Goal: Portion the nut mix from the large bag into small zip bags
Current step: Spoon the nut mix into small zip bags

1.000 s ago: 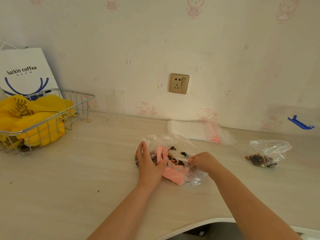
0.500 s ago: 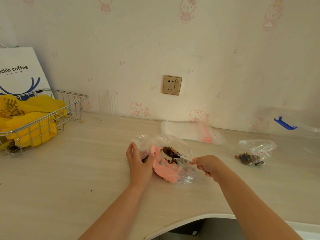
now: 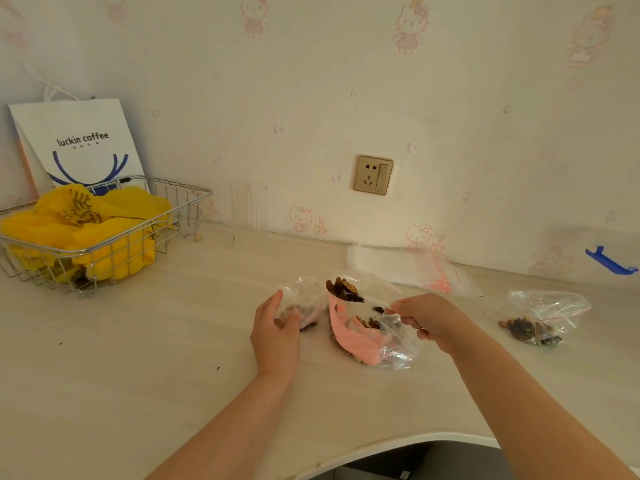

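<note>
We have a heaped spoonful of nut mix (image 3: 344, 290) lifted clear of the large bag (image 3: 372, 336), which lies on the table (image 3: 145, 358) with its pink panel facing us, and our right hand (image 3: 427, 320) pinches the spoon's pale handle with curled fingers, while our left hand (image 3: 277, 329) curls its fingers and thumb around the small zip bag (image 3: 301, 303) just beside the large one, holding it off to the left of the load. The chief risk, as we judge it, is a spill: the pile sits high on the spoon, the spoon has to cross the gap between the two bags, and if the small bag's mouth sags or closes under our left fingers the nuts will tumble onto the table, where a few dark crumbs already lie. A tilt of the wrist mid-carry would do the same. We also think the large bag could slump and shed its contents, since nothing holds it. The spoon's bowl is buried under the nuts and its handle is faint against the clear plastic, so we cannot make out its shape; whether the small bag's mouth is open we cannot tell either. A filled bag (image 3: 540, 320) rests well apart on the right, and a stack of unused zip bags (image 3: 412, 268) lies by the wall
</note>
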